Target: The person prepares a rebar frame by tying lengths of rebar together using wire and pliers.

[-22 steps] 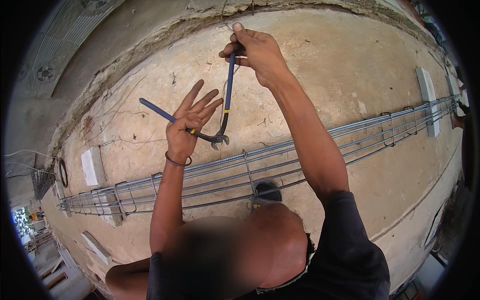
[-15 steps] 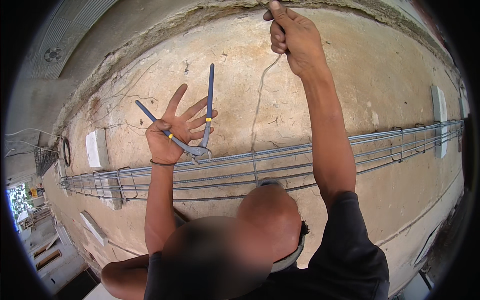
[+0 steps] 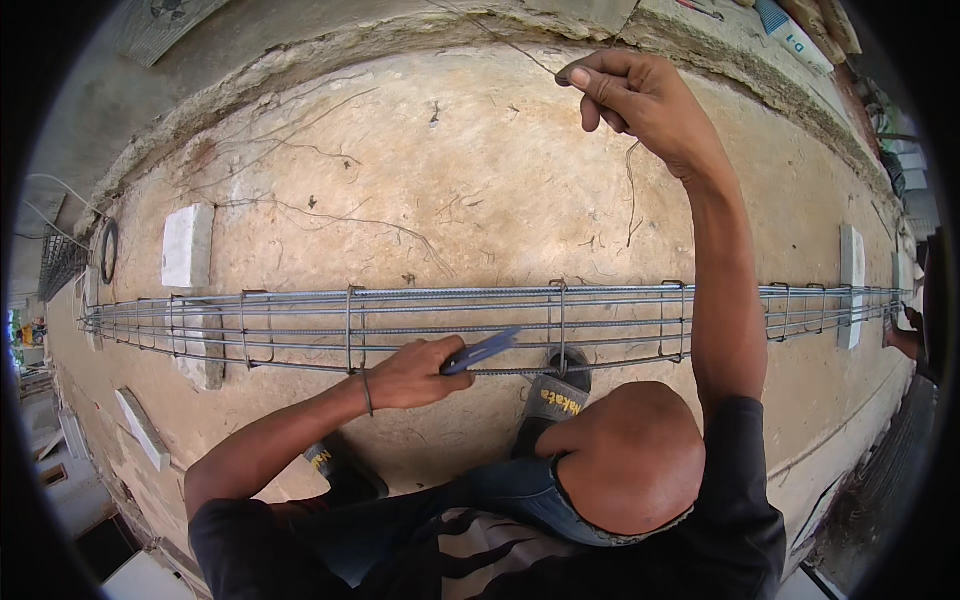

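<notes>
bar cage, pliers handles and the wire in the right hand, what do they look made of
Bar cage: likely steel, grey with a dull sheen; some long bars look ribbed.
Pliers handles: perhaps plastic or rubber, smooth blue; the even colour suggests coating.
Wire: probably iron or steel, dull and dark; thin and stiff-looking, but exact metal unclear.

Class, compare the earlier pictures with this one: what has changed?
The left hand moved toward the body and closed around the blue-handled pliers, whose spread handles have come together. The right hand moved rightward in view. It still pinches the wire; the rebar cage still lies across the floor.
</notes>
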`<act>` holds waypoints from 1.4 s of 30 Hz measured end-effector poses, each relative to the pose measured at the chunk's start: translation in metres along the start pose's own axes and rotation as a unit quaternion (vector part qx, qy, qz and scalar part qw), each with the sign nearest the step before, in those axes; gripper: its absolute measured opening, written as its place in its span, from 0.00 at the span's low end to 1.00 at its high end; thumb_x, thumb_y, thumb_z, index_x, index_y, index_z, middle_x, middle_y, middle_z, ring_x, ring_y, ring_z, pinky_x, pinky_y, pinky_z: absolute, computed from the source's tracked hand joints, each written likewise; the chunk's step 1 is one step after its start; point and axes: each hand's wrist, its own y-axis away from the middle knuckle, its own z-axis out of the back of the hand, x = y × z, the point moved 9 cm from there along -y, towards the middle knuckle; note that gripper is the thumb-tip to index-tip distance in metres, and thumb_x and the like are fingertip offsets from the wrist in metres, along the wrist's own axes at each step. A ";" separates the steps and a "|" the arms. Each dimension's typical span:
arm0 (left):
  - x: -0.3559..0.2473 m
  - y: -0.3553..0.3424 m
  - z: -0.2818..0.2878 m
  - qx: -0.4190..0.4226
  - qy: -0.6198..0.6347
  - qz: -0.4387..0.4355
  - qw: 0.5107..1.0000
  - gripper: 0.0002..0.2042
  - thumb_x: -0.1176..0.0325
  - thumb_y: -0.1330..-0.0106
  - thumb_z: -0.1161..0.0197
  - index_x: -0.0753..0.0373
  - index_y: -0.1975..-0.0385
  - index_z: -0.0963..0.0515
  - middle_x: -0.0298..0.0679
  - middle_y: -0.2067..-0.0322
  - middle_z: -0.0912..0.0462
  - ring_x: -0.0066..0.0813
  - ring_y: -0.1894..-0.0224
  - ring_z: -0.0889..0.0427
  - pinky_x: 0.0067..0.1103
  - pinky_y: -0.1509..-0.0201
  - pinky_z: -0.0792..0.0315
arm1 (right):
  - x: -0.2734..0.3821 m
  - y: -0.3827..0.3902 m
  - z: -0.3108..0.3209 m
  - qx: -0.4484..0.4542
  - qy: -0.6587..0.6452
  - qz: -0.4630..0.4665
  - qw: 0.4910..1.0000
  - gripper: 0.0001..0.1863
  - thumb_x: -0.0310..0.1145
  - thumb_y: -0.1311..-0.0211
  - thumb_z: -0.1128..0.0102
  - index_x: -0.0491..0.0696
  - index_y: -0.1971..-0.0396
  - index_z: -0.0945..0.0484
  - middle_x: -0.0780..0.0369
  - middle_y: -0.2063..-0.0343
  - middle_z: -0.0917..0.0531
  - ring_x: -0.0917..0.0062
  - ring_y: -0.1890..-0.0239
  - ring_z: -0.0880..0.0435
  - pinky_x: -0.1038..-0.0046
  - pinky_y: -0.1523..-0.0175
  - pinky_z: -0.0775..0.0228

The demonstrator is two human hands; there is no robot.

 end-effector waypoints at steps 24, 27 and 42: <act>-0.035 0.059 0.156 -0.046 0.762 -0.313 0.566 0.09 0.70 0.26 0.47 0.69 0.55 0.26 0.46 0.61 0.18 0.37 0.59 0.14 0.33 0.49 0.18 | 0.159 0.082 -0.174 0.078 0.240 -0.197 0.947 0.13 0.39 0.29 0.43 0.44 0.67 0.20 0.68 0.86 0.25 0.86 0.82 0.30 0.76 0.75 0.38; -0.046 0.059 0.149 -0.038 0.789 -0.283 0.543 0.07 0.72 0.26 0.48 0.69 0.56 0.26 0.43 0.64 0.20 0.31 0.64 0.17 0.32 0.50 0.18 | 0.174 0.098 -0.189 0.092 0.298 -0.183 0.932 0.13 0.38 0.29 0.43 0.42 0.68 0.21 0.67 0.87 0.27 0.84 0.81 0.31 0.74 0.74 0.37; 0.000 0.040 0.144 -0.187 0.577 -0.221 0.764 0.08 0.70 0.34 0.41 0.69 0.67 0.19 0.45 0.70 0.14 0.27 0.71 0.13 0.17 0.72 0.23 | 0.205 0.120 -0.157 0.044 -0.222 -0.106 0.968 0.30 0.41 0.30 0.43 0.39 0.36 0.35 0.49 0.47 0.20 0.65 0.44 0.19 0.67 0.43 0.24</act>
